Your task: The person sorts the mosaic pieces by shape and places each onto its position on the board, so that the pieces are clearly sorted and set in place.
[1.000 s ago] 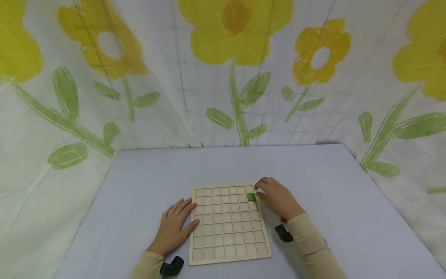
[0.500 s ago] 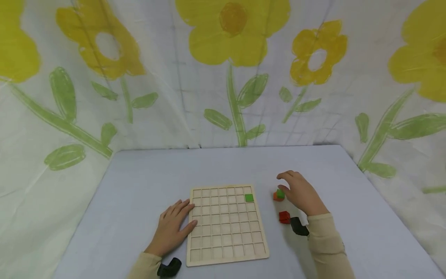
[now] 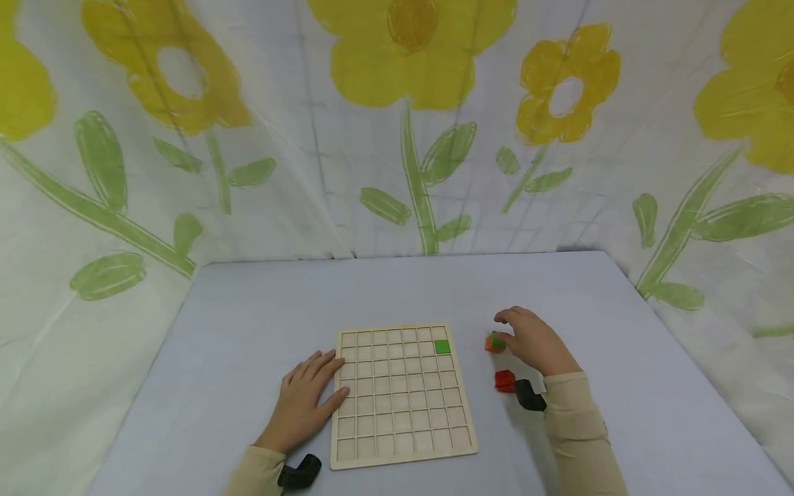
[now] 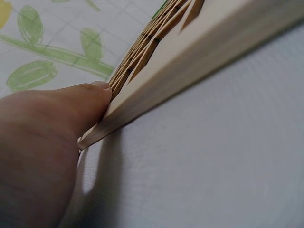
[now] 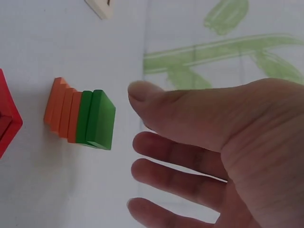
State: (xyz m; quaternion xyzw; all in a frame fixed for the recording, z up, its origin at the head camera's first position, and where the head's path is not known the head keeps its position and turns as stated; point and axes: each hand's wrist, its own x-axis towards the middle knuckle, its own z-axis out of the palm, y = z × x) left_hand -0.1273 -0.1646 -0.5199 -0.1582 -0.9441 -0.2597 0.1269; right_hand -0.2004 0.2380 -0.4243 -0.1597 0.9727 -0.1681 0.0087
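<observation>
A wooden grid board (image 3: pixel 403 397) lies flat on the table, with one green tile (image 3: pixel 442 346) in a cell near its upper right corner. My left hand (image 3: pixel 304 399) rests on the board's left edge, fingers straight and spread; its thumb (image 4: pixel 92 102) touches the rim in the left wrist view. To the right of the board, my right hand (image 3: pixel 536 342) hovers by a stack of square tiles (image 5: pixel 71 116), orange below and two green on top. In the right wrist view a gap separates its fingers from the stack, and they hold nothing.
Red tiles (image 3: pixel 505 381) sit in a pile in front of the orange and green stack, partly beside the right wrist's black device (image 3: pixel 530 395). A cloth with painted yellow flowers (image 3: pixel 412 55) hangs behind the white table (image 3: pixel 279 296).
My right hand has left the board's upper right corner and moved right to the stack, uncovering the green tile and the loose tiles. My left hand stays on the board.
</observation>
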